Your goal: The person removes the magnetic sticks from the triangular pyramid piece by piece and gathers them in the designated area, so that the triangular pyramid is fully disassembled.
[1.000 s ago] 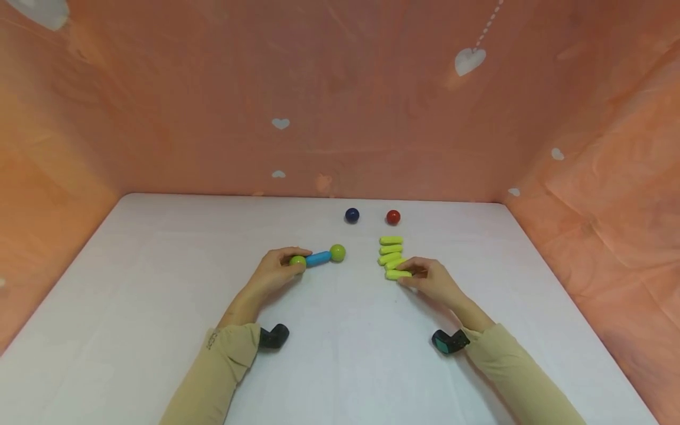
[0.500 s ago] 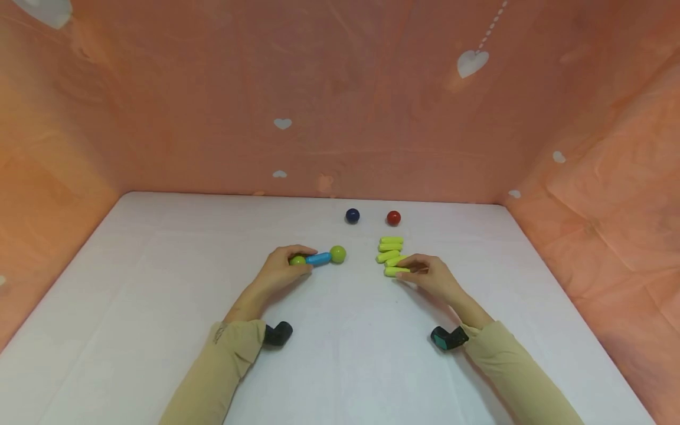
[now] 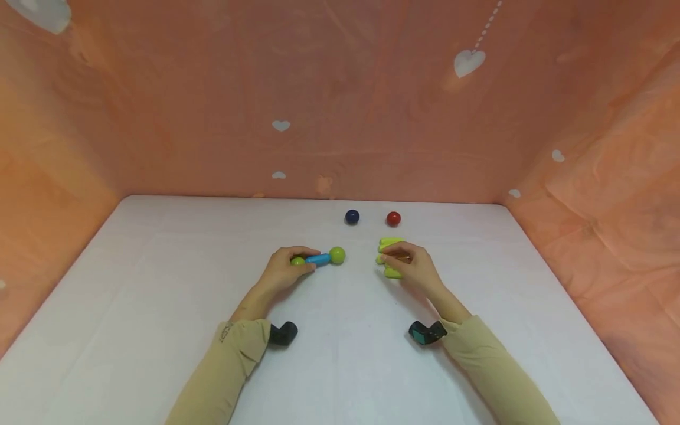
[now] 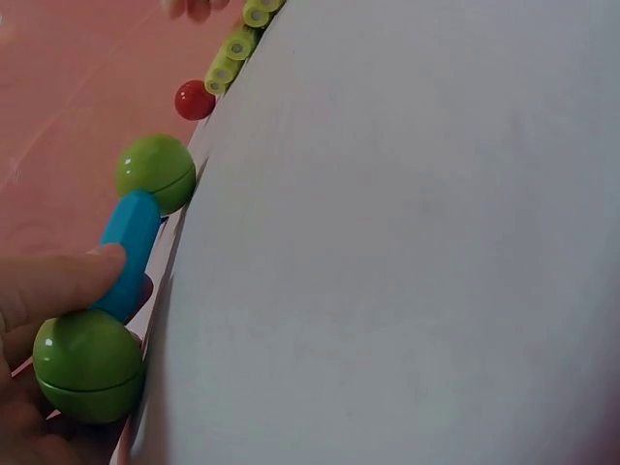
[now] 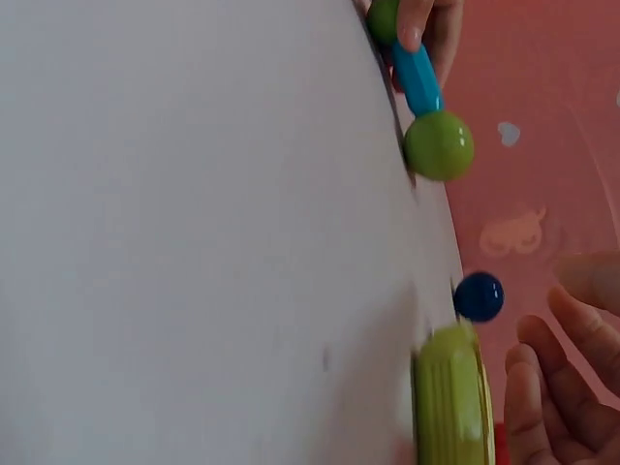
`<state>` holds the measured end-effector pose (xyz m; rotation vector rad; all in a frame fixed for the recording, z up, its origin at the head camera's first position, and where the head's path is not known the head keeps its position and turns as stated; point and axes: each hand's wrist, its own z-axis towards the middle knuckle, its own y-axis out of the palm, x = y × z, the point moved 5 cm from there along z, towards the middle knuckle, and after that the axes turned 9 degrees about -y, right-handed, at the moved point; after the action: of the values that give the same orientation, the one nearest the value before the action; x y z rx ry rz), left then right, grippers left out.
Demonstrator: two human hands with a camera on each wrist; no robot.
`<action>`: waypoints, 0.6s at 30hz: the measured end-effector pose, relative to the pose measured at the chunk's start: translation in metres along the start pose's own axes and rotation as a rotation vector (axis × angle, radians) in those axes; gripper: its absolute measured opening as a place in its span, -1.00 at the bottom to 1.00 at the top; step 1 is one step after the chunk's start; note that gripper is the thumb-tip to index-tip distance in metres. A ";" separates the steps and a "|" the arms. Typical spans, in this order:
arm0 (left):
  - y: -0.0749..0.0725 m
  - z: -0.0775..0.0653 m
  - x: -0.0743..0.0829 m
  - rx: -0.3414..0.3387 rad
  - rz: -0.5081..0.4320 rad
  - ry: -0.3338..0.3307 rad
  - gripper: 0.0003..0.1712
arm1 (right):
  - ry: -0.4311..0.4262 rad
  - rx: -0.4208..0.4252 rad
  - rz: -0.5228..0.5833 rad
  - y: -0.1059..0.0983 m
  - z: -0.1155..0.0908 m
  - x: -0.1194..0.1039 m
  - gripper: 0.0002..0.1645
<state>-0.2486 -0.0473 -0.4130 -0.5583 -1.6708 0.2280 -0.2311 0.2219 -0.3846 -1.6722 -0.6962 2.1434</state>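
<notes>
My left hand (image 3: 284, 270) pinches a blue magnetic stick (image 3: 318, 260) between thumb and fingers. A lime-green ball (image 4: 87, 366) at its near end sits within the hand, and another lime-green ball (image 3: 337, 255) joins the far end. Above a row of several yellow-green sticks (image 3: 391, 241) is my right hand (image 3: 417, 268), which partly hides them. In the right wrist view its fingers (image 5: 572, 378) are loosely bent, with nothing visible between them. One yellow-green stick (image 5: 450, 397) lies beside those fingers.
A dark blue ball (image 3: 352, 217) and a red ball (image 3: 393, 219) rest on the white table (image 3: 202, 236) behind the sticks. An orange cloth (image 3: 340, 106) with pale hearts rises behind the table and along its sides.
My right hand has left the nearest yellow-green stick and shifted left and farther back over the row. The sticks lie slightly closer together. My left hand slid slightly right along the blue stick.
</notes>
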 end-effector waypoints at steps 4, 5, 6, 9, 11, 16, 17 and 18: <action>0.000 0.001 -0.002 -0.002 0.000 -0.007 -0.67 | -0.017 -0.007 0.117 0.016 0.008 -0.006 -0.68; 0.000 0.001 -0.002 -0.004 0.000 -0.007 -0.67 | -0.026 -0.011 0.143 0.019 0.010 -0.008 -0.67; 0.000 0.001 -0.003 -0.007 0.000 -0.008 -0.68 | -0.031 -0.016 0.164 0.023 0.011 -0.010 -0.67; -0.001 0.002 -0.005 -0.013 -0.001 -0.011 -0.68 | -0.044 -0.043 0.221 0.035 0.016 -0.016 -0.63; -0.001 0.002 -0.006 -0.016 -0.006 -0.016 -0.68 | -0.042 -0.076 0.253 0.044 0.019 -0.018 -0.59; -0.001 0.003 -0.007 -0.024 -0.018 -0.010 -0.67 | -0.022 -0.155 0.281 0.067 0.024 -0.020 -0.51; -0.001 0.003 -0.007 -0.026 -0.017 -0.006 -0.67 | -0.014 -0.162 0.281 0.071 0.025 -0.019 -0.51; -0.001 0.003 -0.007 -0.027 -0.015 -0.001 -0.68 | -0.006 -0.164 0.272 0.074 0.025 -0.019 -0.51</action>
<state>-0.2509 -0.0514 -0.4191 -0.5660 -1.6805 0.1956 -0.2482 0.1464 -0.4062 -1.9449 -0.6983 2.3287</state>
